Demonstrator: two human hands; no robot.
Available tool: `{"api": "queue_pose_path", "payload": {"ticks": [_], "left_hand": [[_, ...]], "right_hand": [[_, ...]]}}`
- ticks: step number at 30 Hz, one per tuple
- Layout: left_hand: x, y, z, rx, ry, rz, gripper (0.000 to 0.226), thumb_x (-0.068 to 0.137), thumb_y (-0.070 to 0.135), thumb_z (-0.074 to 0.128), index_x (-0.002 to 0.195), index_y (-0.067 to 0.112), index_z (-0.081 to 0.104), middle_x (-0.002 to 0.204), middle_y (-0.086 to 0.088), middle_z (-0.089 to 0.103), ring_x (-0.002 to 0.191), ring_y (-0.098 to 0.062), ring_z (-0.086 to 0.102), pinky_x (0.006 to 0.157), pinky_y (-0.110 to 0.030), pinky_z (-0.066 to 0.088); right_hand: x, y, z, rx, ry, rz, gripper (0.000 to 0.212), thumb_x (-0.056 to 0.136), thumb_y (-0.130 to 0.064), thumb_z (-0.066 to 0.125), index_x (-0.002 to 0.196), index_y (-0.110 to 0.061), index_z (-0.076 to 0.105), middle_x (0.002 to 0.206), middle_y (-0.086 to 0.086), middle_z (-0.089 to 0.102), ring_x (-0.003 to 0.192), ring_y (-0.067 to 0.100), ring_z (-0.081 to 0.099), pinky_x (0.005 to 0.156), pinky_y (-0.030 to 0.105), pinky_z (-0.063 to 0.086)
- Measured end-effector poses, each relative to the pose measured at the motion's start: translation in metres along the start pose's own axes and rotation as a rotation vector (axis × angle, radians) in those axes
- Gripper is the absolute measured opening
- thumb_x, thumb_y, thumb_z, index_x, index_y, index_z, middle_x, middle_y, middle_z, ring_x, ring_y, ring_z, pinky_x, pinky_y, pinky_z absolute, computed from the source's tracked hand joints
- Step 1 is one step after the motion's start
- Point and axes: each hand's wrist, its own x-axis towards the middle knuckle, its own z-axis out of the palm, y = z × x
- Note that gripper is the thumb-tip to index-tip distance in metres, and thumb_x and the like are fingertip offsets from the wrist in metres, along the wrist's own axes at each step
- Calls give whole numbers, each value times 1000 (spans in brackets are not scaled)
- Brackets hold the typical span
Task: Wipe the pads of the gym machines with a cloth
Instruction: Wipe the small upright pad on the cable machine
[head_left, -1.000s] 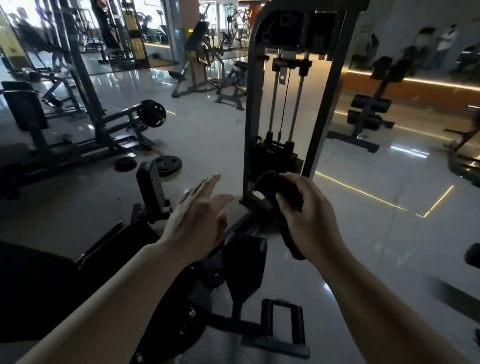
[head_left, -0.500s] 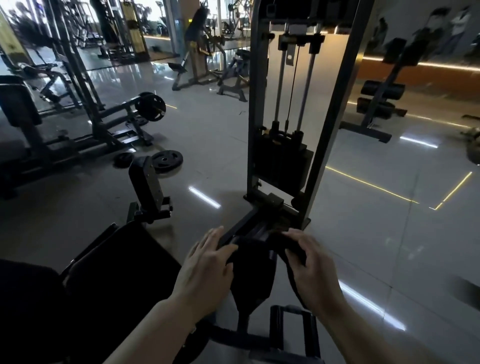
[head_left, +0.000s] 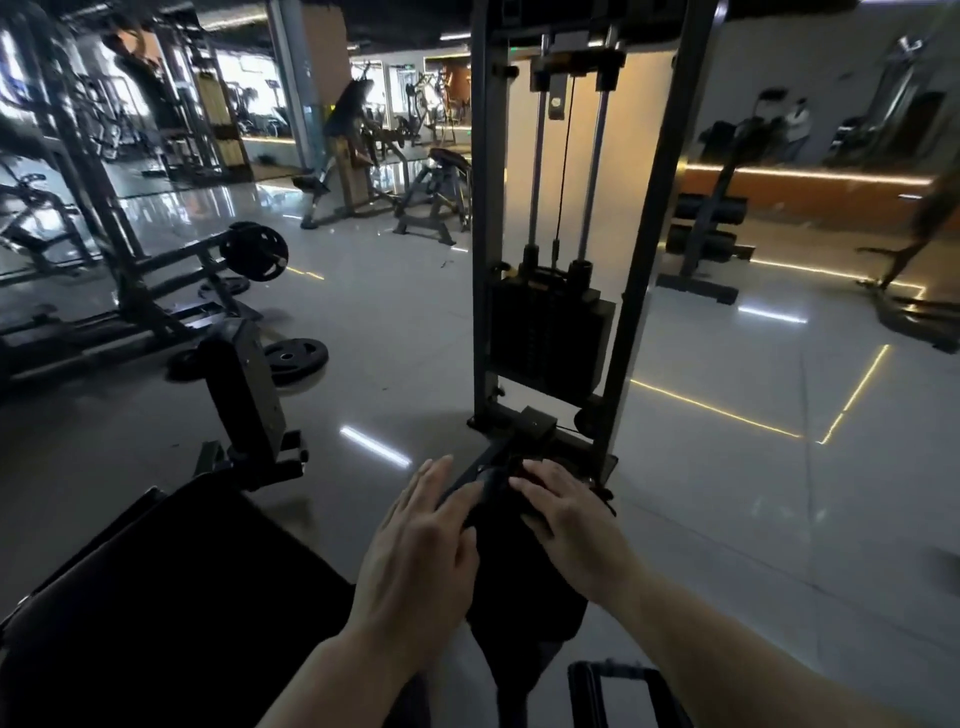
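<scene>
A narrow black pad (head_left: 522, 597) stands upright on the machine straight below me. My right hand (head_left: 569, 525) grips a dark cloth (head_left: 493, 483) and holds it against the pad's top edge. My left hand (head_left: 415, 551) rests on the pad's left side with its fingers straight. The cloth is barely told apart from the dark pad, and most of it is hidden under my fingers.
A second black pad (head_left: 241, 379) stands at the left, behind the wide black seat (head_left: 182, 597). The weight stack (head_left: 550, 338) in its tall frame is straight ahead. Weight plates (head_left: 293, 356) lie on the floor at the left. A black footrest (head_left: 613, 693) is below.
Both hands have come down from chest height onto the pad. The right hand brought the cloth to the pad's top, and the left hand settled on the pad's side.
</scene>
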Motion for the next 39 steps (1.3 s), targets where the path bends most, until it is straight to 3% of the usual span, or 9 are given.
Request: {"api": "queue_pose_path", "payload": {"ticks": [3, 7, 11, 16, 18, 21, 24, 33, 39], "left_hand": [[12, -9, 26, -19, 60, 34, 45, 92, 12, 51, 137, 21, 48, 152, 0, 33, 140, -17, 31, 110, -31, 32], [23, -27, 62, -40, 85, -4, 49, 96, 15, 46, 144, 19, 38, 154, 4, 29, 142, -11, 24, 111, -20, 19], [19, -41, 94, -63, -12, 42, 62, 85, 10, 44, 144, 28, 31, 146, 11, 38, 132, -15, 41, 104, -28, 37], [13, -46, 108, -90, 81, 97, 66, 88, 6, 47, 146, 27, 24, 149, 15, 33, 125, -16, 46, 85, -21, 37], [13, -50, 114, -120, 97, 96, 69, 87, 7, 48, 147, 29, 21, 152, 16, 28, 125, -15, 47, 84, -20, 39], [15, -58, 121, -88, 69, 63, 80, 87, 20, 55, 151, 31, 9, 156, 19, 14, 133, -14, 41, 100, -26, 39], [24, -67, 129, -75, 21, 54, 87, 84, 39, 57, 152, 28, 4, 159, 10, 12, 139, -12, 31, 109, -31, 34], [28, -55, 112, -16, 65, 124, 60, 79, 14, 46, 139, 20, 39, 137, -1, 50, 111, -28, 58, 88, -40, 49], [29, -62, 117, 39, 72, 139, 69, 77, 27, 61, 141, 18, 37, 132, 1, 55, 105, -24, 63, 80, -37, 54]], "right_hand": [[-4, 13, 20, -93, 55, -36, 48, 93, -46, 34, 134, -27, 51, 142, -5, 47, 132, 16, 43, 107, 37, 38], [-6, 25, 17, -169, 126, -118, 52, 91, -52, 32, 135, -31, 49, 142, -9, 46, 131, 13, 43, 108, 31, 26], [-10, 39, 14, -91, 153, -149, 44, 98, -42, 40, 140, -29, 43, 148, -10, 37, 135, 10, 34, 107, 24, 24], [-15, 48, 29, 90, 405, 18, 28, 98, -32, 45, 119, -18, 57, 122, -2, 56, 104, 12, 57, 85, 21, 46], [-13, 40, 37, 31, 449, 84, 33, 99, -31, 43, 125, -16, 56, 128, 1, 55, 114, 14, 54, 96, 24, 42], [-1, 9, 44, -137, 400, 63, 41, 101, -32, 36, 137, -16, 47, 142, 0, 46, 132, 14, 38, 112, 26, 21], [16, -19, 44, -166, 268, -40, 43, 102, -33, 32, 141, -17, 42, 146, -2, 42, 134, 13, 36, 113, 27, 18], [-12, 37, 13, -33, 247, 54, 33, 99, -27, 43, 126, -13, 57, 123, 0, 61, 107, 18, 58, 87, 29, 46], [23, -7, 37, -210, 180, -104, 42, 100, -33, 39, 138, -19, 48, 145, -5, 45, 132, 13, 42, 110, 31, 29]]}}
